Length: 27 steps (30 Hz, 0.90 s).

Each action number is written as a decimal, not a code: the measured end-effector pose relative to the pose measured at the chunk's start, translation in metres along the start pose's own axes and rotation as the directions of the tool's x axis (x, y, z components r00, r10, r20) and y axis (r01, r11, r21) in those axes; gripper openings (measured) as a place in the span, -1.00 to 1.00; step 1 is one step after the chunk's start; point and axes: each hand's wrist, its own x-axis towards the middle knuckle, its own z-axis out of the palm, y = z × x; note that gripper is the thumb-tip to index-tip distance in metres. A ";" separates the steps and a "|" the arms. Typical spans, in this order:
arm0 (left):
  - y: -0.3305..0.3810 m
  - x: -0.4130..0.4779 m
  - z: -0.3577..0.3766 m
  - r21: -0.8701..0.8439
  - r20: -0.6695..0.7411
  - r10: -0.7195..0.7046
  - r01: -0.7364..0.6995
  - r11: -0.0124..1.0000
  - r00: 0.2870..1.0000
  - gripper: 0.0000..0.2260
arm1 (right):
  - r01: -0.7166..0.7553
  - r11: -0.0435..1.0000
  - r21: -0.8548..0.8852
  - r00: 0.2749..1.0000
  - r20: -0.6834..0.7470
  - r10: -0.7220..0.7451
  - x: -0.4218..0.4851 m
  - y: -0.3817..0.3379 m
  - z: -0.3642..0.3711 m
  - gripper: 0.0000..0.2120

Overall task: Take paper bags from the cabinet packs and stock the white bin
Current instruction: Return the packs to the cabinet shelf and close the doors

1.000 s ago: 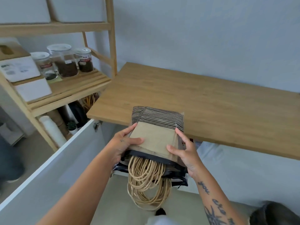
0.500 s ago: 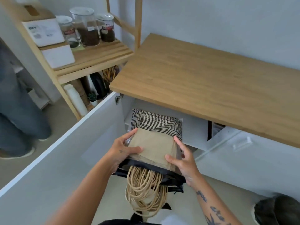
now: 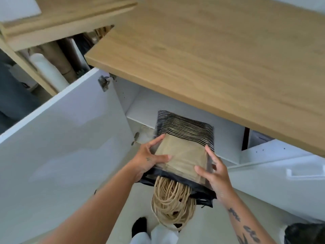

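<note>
Left hand and right hand grip the side edges of one pack of paper bags. Rope handles dangle beneath; open cabinet just beyond.

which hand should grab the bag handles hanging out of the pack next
Probably the right hand: it sits nearer the open end of the pack, just above the dangling handles. The left hand has its thumb across the top and can steady it.

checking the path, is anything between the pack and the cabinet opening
Nothing visible blocks it. The left hand and right hand grip the pack directly; the door is swung open left, the countertop overhangs above. A clear packet lies inside by its far left corner.
</note>
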 end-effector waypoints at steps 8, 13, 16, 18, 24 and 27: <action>-0.017 0.120 0.026 0.041 0.042 0.028 -0.029 0.999 0.999 -0.31 | 0.043 0.999 0.010 0.999 -0.020 -0.043 0.113 0.035 -0.045 -0.27; -0.017 0.190 0.034 0.089 0.085 0.061 -0.069 0.994 0.994 -0.30 | 0.069 0.997 -0.018 0.995 -0.064 -0.070 0.170 0.040 -0.062 -0.36; -0.018 0.220 0.037 0.103 0.092 0.080 -0.090 0.991 0.993 -0.29 | 0.072 0.997 -0.035 0.993 -0.096 -0.075 0.198 0.044 -0.069 -0.37; -0.018 0.236 0.039 0.101 0.103 0.104 -0.115 0.988 0.989 -0.30 | 0.113 0.993 -0.046 0.987 -0.114 -0.117 0.213 0.046 -0.073 -0.24; -0.004 0.278 0.039 0.168 0.116 0.169 -0.187 0.968 0.979 -0.33 | 0.238 0.971 0.023 0.963 -0.139 -0.233 0.248 0.042 -0.077 -0.29; 0.009 0.293 0.044 0.219 0.091 0.186 -0.202 0.954 0.978 -0.35 | 0.276 0.961 0.031 0.949 -0.166 -0.267 0.265 0.035 -0.078 -0.31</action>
